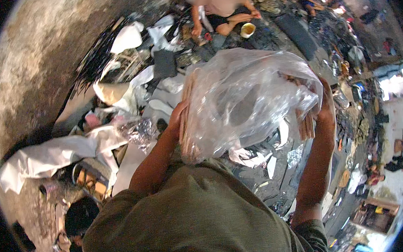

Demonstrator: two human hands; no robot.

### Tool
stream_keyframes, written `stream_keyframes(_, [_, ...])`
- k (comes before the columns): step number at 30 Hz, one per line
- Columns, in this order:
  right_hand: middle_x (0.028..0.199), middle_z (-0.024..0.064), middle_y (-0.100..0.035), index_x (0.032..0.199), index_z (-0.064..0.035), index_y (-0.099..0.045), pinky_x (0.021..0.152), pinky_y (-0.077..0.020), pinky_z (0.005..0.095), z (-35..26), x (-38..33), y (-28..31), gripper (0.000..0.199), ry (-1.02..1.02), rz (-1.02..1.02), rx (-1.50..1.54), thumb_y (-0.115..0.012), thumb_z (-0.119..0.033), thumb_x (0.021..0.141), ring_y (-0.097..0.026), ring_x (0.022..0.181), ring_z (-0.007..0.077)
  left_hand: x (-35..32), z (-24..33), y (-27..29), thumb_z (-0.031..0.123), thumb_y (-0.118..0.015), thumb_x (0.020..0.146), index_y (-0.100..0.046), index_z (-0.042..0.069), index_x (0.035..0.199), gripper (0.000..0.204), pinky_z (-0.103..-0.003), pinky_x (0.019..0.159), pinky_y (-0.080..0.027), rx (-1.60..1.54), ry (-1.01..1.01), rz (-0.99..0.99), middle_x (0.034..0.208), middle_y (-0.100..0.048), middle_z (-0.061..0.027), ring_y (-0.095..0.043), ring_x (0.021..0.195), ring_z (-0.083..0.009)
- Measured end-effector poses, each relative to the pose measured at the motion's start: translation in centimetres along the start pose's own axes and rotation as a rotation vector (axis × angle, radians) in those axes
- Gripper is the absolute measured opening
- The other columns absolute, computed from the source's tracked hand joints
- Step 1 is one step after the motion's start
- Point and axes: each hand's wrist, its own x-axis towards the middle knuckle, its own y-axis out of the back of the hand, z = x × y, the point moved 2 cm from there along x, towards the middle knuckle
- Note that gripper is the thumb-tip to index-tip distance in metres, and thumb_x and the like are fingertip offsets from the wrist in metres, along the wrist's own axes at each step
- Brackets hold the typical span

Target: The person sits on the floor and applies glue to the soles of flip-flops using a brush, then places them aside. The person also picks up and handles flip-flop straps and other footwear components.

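Note:
In front of my chest I hold up a large, crumpled, clear plastic bag. Along its left side shows a stack of thin, flat, brownish pieces, partly behind the plastic. A second brownish stack shows at its right side; I cannot make out what the pieces are. My left hand presses against the left stack, fingers partly hidden. Round the outer side of the right stack goes my right hand, its fingertips mostly hidden behind the bag.
Ahead, a person sits on the floor beside a yellow tub. Another person crouches farther right. White sheeting, scraps and a dark slab litter the ground. A rough wall rises at left.

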Motion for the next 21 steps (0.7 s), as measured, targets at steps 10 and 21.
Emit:
stream_keyframes(10, [0.146,0.0115,-0.053,0.155,-0.0037,-0.039,0.106,-0.0502,0.0410,-9.2,-1.0,-7.1,0.060,0.016,0.027,0.736,-0.059,-0.020,0.100,-0.060,0.126,0.0245,0.1,-0.8,-5.0,0.045,-0.059,0.098,-0.062,0.001,0.127,0.053,-0.039,0.075,-0.062,0.073,0.067,-0.084,0.102,-0.072,-0.0131,-0.073,0.084,-0.0237])
stream_keyframes(21, [0.150,0.0159,-0.050,0.153,0.0015,-0.038,0.097,-0.0573,0.0339,-8.2,-6.0,-4.9,0.062,0.332,0.597,0.231,-0.057,0.004,0.094,-0.060,0.126,0.0251,1.1,-0.8,-6.4,0.044,-0.060,0.098,-0.062,0.001,0.128,0.053,-0.039,0.075,-0.062,0.158,0.112,-0.117,0.102,-0.072,-0.0130,-0.072,0.084,-0.0233])
